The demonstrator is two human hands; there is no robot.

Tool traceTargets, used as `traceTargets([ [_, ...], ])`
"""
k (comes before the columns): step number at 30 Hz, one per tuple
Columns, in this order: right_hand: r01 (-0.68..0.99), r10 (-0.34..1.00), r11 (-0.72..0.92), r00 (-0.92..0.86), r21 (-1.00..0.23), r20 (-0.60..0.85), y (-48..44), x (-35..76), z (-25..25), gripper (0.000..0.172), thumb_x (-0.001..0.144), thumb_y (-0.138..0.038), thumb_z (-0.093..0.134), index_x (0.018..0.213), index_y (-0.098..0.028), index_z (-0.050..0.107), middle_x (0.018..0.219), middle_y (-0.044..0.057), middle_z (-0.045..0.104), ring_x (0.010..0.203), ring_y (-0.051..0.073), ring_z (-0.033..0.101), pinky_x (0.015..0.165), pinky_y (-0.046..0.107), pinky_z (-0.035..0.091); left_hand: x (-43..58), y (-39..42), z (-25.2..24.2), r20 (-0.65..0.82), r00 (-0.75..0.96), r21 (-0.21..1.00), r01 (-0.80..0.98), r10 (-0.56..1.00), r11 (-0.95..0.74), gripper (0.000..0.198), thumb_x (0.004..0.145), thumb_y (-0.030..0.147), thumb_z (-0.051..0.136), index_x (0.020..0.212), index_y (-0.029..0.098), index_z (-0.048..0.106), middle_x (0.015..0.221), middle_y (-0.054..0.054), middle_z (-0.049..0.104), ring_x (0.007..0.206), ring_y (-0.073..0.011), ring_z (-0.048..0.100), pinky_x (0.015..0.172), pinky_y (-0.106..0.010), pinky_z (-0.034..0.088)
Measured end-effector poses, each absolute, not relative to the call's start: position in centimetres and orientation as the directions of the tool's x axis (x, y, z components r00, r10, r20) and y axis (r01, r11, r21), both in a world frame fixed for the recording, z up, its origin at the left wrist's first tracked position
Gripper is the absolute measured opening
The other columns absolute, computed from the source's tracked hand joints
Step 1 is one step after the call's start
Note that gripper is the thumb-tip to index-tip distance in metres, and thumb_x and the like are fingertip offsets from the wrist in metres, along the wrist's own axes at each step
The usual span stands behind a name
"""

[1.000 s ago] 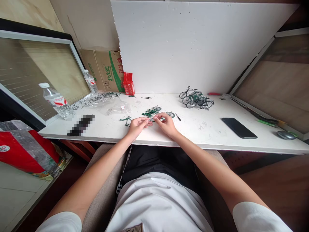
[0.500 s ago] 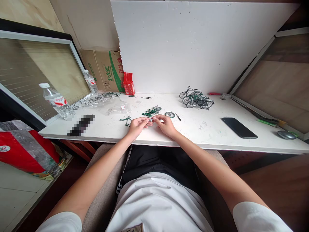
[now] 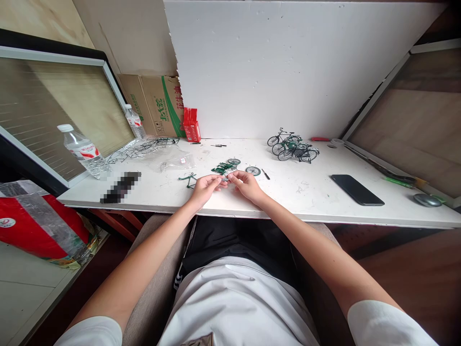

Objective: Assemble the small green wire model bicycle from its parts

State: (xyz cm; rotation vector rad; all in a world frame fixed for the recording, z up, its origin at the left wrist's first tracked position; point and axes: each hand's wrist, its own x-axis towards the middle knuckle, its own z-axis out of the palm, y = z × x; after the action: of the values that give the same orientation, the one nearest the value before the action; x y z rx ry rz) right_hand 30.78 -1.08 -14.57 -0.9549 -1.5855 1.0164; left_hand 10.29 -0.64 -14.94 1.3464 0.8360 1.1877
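My left hand (image 3: 207,189) and my right hand (image 3: 246,185) meet above the front of the white table, fingertips pinched together on a small dark part (image 3: 224,179) between them. Fingers hide most of that part. Just left of my left hand lies a thin green frame piece (image 3: 188,179). Beyond my fingertips are green pieces (image 3: 222,168) and a small spoked wheel (image 3: 234,161). A second spoked wheel (image 3: 253,170) lies beyond my right hand, with a thin dark tool (image 3: 265,174) beside it.
Assembled miniature bicycles (image 3: 293,145) stand at the back right. A black phone (image 3: 357,190) and a grey mouse (image 3: 427,200) lie at the right. To the left are a water bottle (image 3: 84,151), thin dark frames (image 3: 147,150), a clear bag (image 3: 178,163) and a red box (image 3: 191,125).
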Motion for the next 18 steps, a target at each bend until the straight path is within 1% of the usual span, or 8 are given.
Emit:
traceTargets([
  [8,0.079,0.934,0.311,-0.208,-0.947,0.29,-0.77,30.83,-14.92,0.049,0.092,-0.071,0.071,0.094,-0.022,0.077,0.092,0.005,0.072,0.084,0.02,0.065,0.062,0.029,0.053,10.24,-0.87,-14.44,0.139,0.249,0.984,-0.143,0.958,-0.106,0.049,0.08,0.053,0.086,0.108,0.014,0.079,0.098,-0.014,0.084,0.089,-0.0268,0.081,0.08,-0.035,0.056],
  [12,0.088,0.932,0.318,-0.21,-0.944,0.294,-0.78,30.79,-14.95,0.047,0.094,-0.068,0.071,0.095,-0.022,0.077,0.092,0.005,0.072,0.083,0.019,0.065,0.062,0.028,0.052,10.26,-0.91,-14.35,0.137,0.246,0.985,-0.139,0.96,-0.105,0.049,0.079,0.053,0.085,0.108,0.014,0.079,0.098,-0.015,0.084,0.089,-0.0275,0.081,0.078,-0.034,0.056],
  [18,0.087,0.933,0.314,-0.216,-0.946,0.289,-0.9,30.74,-14.73,0.046,0.096,-0.067,0.069,0.096,-0.022,0.078,0.092,0.005,0.072,0.084,0.02,0.066,0.061,0.027,0.052,10.36,-0.87,-14.42,0.142,0.236,0.985,-0.126,0.961,-0.114,0.048,0.08,0.052,0.085,0.106,0.014,0.078,0.096,-0.014,0.083,0.084,-0.0256,0.08,0.078,-0.034,0.055],
])
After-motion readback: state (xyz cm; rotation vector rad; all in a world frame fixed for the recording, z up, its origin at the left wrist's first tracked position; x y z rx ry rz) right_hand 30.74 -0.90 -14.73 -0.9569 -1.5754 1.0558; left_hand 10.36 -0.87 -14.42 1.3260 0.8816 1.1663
